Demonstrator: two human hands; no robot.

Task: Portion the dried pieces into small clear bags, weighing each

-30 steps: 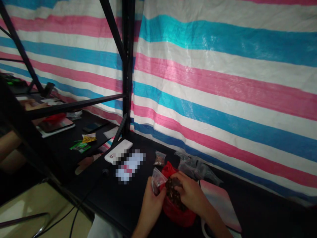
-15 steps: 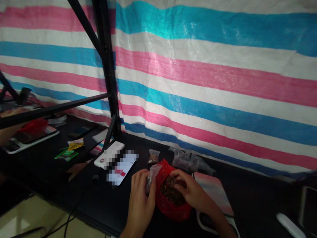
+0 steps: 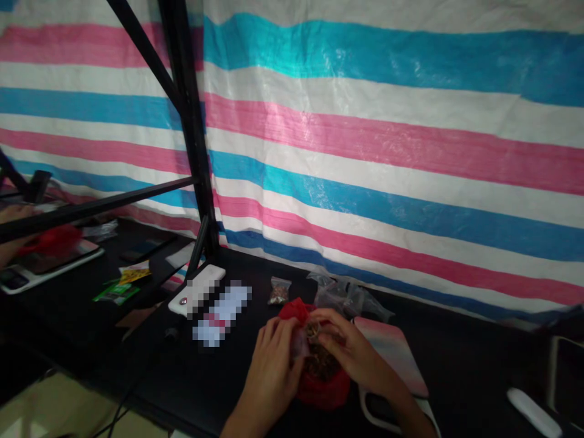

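Gripping a clear bag [image 3: 299, 344] in a loose fist, the left hand [image 3: 269, 377] braces it against the red bag's [image 3: 322, 392] mouth, while the right hand [image 3: 351, 353] curls, half closed, into the brown bits [image 3: 319, 362] inside; a small filled bag [image 3: 279, 291] lies at twelve o'clock on the tabletop [image 3: 456, 365].

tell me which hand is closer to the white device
Left hand. It is below and to the right of the white device, not touching it. The right hand is farther away, on the far side of the red bag.
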